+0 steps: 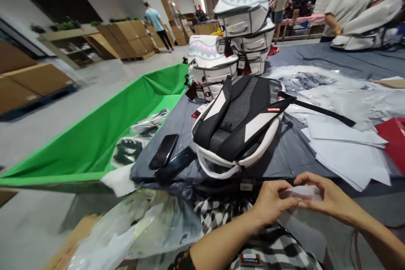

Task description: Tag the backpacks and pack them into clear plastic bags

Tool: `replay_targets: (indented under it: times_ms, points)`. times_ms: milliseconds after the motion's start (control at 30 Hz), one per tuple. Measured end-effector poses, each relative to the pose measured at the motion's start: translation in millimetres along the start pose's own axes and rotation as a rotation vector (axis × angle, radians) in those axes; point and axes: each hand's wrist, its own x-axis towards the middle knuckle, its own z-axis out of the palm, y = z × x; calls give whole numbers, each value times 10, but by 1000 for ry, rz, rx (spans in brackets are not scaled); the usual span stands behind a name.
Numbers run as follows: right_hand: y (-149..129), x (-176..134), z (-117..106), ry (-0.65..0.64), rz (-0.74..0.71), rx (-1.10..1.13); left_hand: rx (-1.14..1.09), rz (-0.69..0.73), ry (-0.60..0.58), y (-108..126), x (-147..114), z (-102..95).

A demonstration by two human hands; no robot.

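In front of my body, at the table's near edge, a thin translucent plastic bag (305,225) hangs from both hands. My left hand (274,200) pinches one side of its rim, thumb and fingers curled in. The opposite side is gripped by my right hand (327,196), and the two thumbs almost meet. Just beyond my hands a black and white backpack (238,114) lies with its padded back and shoulder straps facing up. One black strap end trails to the right, and a tag (247,184) shows at the table's edge below the pack.
Stacked patterned backpacks (243,8) rise behind. Two dark phones (163,151) lie left of the pack. White sheets (351,147) and clear plastic wrapping (341,93) cover the right side. A green cloth bin (95,143) adjoins the table. A co-worker (351,12) stands far right.
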Motion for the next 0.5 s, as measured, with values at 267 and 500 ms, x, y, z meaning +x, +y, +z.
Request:
replay_targets:
  times_ms: [267,500]
  points:
    - [206,231,188,0,-209,-131,595,344,607,-368,-540,-446]
    - [278,352,148,-192,-255,-163,587,124,853,-577,-252,-466]
